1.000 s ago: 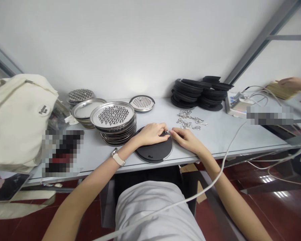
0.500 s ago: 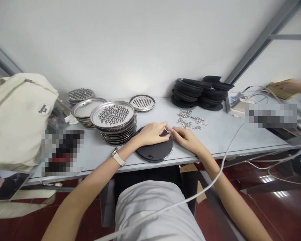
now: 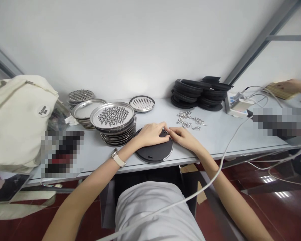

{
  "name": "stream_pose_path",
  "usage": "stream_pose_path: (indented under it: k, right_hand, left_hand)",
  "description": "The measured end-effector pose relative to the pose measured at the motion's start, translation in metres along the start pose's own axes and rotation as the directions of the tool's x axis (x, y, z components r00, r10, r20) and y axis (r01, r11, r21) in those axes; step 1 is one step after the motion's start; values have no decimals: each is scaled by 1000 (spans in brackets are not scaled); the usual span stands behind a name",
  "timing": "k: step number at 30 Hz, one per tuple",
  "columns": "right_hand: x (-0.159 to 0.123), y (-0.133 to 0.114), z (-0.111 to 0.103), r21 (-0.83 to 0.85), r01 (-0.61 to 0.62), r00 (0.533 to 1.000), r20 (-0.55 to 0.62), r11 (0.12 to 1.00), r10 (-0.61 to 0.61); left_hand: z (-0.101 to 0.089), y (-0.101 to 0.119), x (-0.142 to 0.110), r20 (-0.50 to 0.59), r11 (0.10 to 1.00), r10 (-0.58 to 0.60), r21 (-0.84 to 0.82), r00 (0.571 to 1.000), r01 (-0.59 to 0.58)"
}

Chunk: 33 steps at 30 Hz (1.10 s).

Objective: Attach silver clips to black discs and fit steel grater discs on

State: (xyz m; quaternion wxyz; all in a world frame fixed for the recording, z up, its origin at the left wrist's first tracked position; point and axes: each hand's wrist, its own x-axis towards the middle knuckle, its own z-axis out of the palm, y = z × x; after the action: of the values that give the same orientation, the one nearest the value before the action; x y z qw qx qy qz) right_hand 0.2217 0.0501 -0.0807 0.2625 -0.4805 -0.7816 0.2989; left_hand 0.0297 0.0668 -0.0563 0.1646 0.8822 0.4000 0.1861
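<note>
A black round plate [image 3: 157, 152] lies flat near the table's front edge, with a thin shiny rim at its right side. Over its upper part rests my left hand [image 3: 153, 134], fingers curled and thumb pressed at the plate's upper right edge. My right hand [image 3: 184, 138] meets it there, thumb and forefinger closed in a pinch. A small wire clip [image 3: 166, 132] shows between the fingertips of both hands, mostly hidden. Loose metal clips [image 3: 187, 118] of a similar kind lie just beyond my right hand.
Left of the plate stands a stack of metal grater discs [image 3: 112, 115]; a black-rimmed grater disc [image 3: 142, 103] lies behind. Black round parts [image 3: 190, 92] are piled at the back right by a power strip [image 3: 237, 105]. A white cable [image 3: 223, 164] crosses in front. A co-worker's hand [image 3: 291, 86] is far right.
My right fingertips have moved slightly left, closer to my left fingers, and the wire clip shows more over the plate's edge. My left hand stays almost still.
</note>
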Motion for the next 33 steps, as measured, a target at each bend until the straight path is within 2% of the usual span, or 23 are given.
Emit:
stream_pose_path:
  k: [21, 33]
  right_hand:
    - [-6, 4, -1, 13, 32, 999, 3, 999, -32]
    - [-7, 1, -3, -36, 39, 999, 13, 999, -38]
  left_hand:
    - [-3, 2, 2, 57, 998, -7, -67, 998, 11]
    - [0, 2, 0, -13, 1000, -21, -2, 1000, 21]
